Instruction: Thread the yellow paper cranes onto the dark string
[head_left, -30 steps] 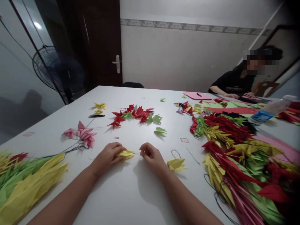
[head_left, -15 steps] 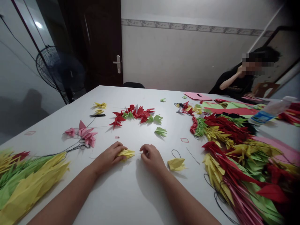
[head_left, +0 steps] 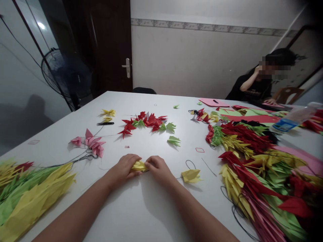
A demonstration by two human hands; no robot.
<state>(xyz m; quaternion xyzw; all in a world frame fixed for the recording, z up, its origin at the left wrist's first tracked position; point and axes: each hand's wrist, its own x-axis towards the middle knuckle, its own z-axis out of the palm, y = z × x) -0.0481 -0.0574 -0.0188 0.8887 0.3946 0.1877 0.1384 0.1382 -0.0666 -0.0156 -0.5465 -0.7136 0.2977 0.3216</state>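
A yellow folded paper crane (head_left: pixel 139 165) lies between my hands, low over the white table (head_left: pixel 121 215). My left hand (head_left: pixel 127 166) is closed around its left part. The fingers of my right hand (head_left: pixel 157 165) are pinched at its right end; the needle or stiff thread seen there earlier is hidden now. Right of my right wrist lies another yellow paper crane (head_left: pixel 191 175) with a dark cord loop (head_left: pixel 190 164). A thin needle-like piece (head_left: pixel 209 167) rests beside it. A green paper crane (head_left: pixel 174 141) lies beyond my hands.
Red and green cranes (head_left: pixel 151 121) lie farther back. Pink cranes (head_left: pixel 94 146) with dark cords and small black-handled snips (head_left: pixel 105 123) are at left. Strung cranes pile up at the right (head_left: pixel 267 188) and left (head_left: pixel 37 195). A plastic bottle (head_left: pixel 285 124) lies near a seated person (head_left: pixel 252 84).
My right hand has moved left to the crane, closing the gap where the thin needle or thread showed. My left hand has shifted slightly right and covers more of the crane.
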